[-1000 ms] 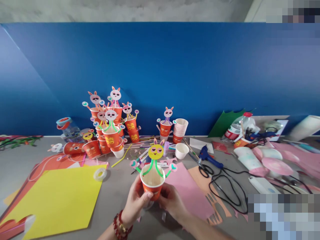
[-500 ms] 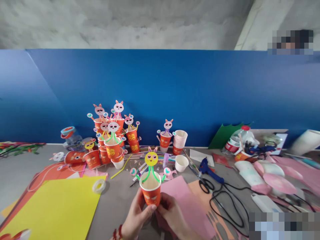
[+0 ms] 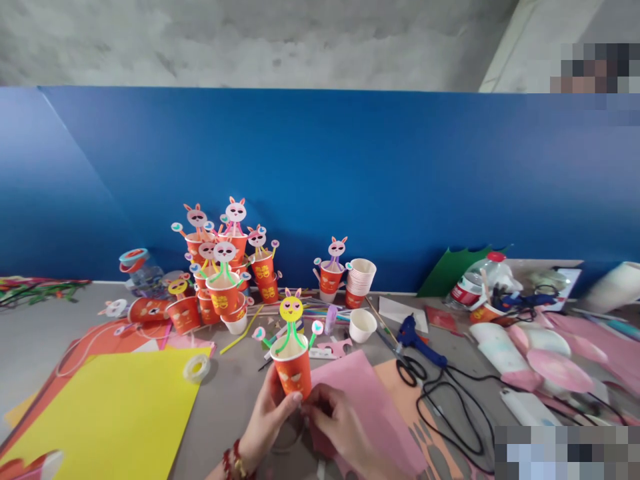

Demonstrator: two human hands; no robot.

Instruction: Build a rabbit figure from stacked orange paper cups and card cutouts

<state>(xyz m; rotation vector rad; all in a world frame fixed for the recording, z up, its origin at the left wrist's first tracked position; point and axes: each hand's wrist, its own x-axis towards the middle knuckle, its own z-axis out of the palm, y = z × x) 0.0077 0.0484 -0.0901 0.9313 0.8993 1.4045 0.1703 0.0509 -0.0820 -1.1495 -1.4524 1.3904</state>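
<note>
My left hand (image 3: pixel 273 413) is wrapped round an orange-red paper cup (image 3: pixel 294 377), held above the grey table and tilted slightly. Out of its white rim rises a yellow paper rabbit head (image 3: pixel 291 308) on green stems. Two green arms with round white paper paws (image 3: pixel 317 327) spread to either side. Close by the cup's lower right, the fingers of my right hand (image 3: pixel 334 421) are curled and pinched together. Whatever they pinch is hidden. A faint loop shows below the cup, between the hands.
Stacked rabbit cups (image 3: pixel 223 290) stand at back left, and another rabbit cup (image 3: pixel 331 279) is beside stacked cups (image 3: pixel 360 280). Yellow paper (image 3: pixel 110 407) and tape (image 3: pixel 196 367) lie left; pink paper (image 3: pixel 367 407), scissors (image 3: pixel 411 371) and a blue glue gun (image 3: pixel 420 341) lie right.
The cup has shifted a little left and up in my left hand, and now leans. My right hand's fingertips have come away from under its base to its lower right.
</note>
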